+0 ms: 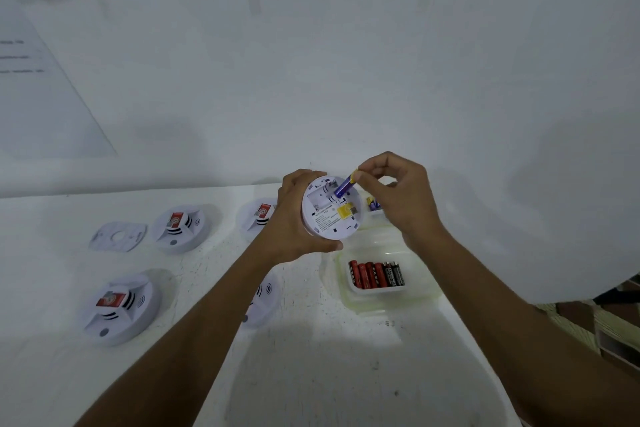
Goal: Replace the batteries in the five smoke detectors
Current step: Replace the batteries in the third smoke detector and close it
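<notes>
My left hand (pixel 294 218) grips a white smoke detector (pixel 329 215) above the table, its back side with a printed label and yellow tag facing me. My right hand (pixel 398 194) pinches a blue battery (pixel 344 185) by its top end, and the lower end sits tilted in the detector's open battery bay. A clear tub (pixel 426 282) below my hands holds several red and black batteries (pixel 375 274). More blue batteries (pixel 374 203) show in a second tub, mostly hidden behind my right hand.
Other white smoke detectors lie face up on the white table: one (pixel 180 227) at the back left, one (pixel 258 217) behind my left hand, one (pixel 119 305) at the front left and one (pixel 265 298) under my left forearm. A loose mounting plate (pixel 117 236) lies far left.
</notes>
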{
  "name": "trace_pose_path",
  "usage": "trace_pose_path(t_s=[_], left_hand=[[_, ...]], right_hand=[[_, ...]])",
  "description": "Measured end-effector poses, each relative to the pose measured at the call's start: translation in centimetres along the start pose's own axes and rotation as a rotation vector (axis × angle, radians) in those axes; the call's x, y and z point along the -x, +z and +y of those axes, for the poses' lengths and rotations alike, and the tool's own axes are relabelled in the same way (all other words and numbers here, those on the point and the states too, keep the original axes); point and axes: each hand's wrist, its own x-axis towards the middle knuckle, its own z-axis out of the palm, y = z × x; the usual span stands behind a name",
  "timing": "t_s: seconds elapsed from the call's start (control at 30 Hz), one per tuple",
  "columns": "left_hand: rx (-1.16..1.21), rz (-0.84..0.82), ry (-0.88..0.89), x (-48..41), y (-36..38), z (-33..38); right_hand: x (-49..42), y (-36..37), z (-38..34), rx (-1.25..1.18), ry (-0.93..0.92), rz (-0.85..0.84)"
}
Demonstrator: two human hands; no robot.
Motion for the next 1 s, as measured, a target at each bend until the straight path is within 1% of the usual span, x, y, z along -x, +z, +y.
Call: trace_pose_path(t_s=[0.2, 0.37, 0.43, 0.57, 0.73, 0.8, 0.87, 1.0], left_hand=[[0.02, -0.012, 0.031, 0.1, 0.5, 0.5], [0.01, -0.058, 0.053, 0.2, 0.3, 0.4], [0.049, -0.072, 0.04, 0.4, 0.2, 0.3], [0.073, -0.082, 0.053, 0.2, 0.0, -0.1], [0.084, -0.107, 0.051, 0.1, -0.3, 0.0], [0.08, -0.118, 0.047, 0.3, -0.1, 0.0], [0.084, -0.116, 0.044, 0.3, 0.1, -0.1], [0.109, -0.132, 0.053, 0.0, 0.3, -0.6]], right_hand=[[2.0, 2.0, 1.1, 0.044, 0.015, 0.101], [2.2, 2.4, 1.5, 0.084, -0.088, 0.096], [2.3, 2.4, 1.6, 0.134, -0.18, 0.093], [2.5, 1.7, 2.2, 0.292, -0.457, 0.026], [2.0, 0.6, 2.8, 0.468, -0.65, -0.043], [1.7, 0.1, 3.1, 0.512, -0.684, -0.103], [1.5, -0.3, 3.3, 0.521, -0.67, -0.159], [1.1, -0.3, 4.0, 0.576, -0.701, -0.218]])
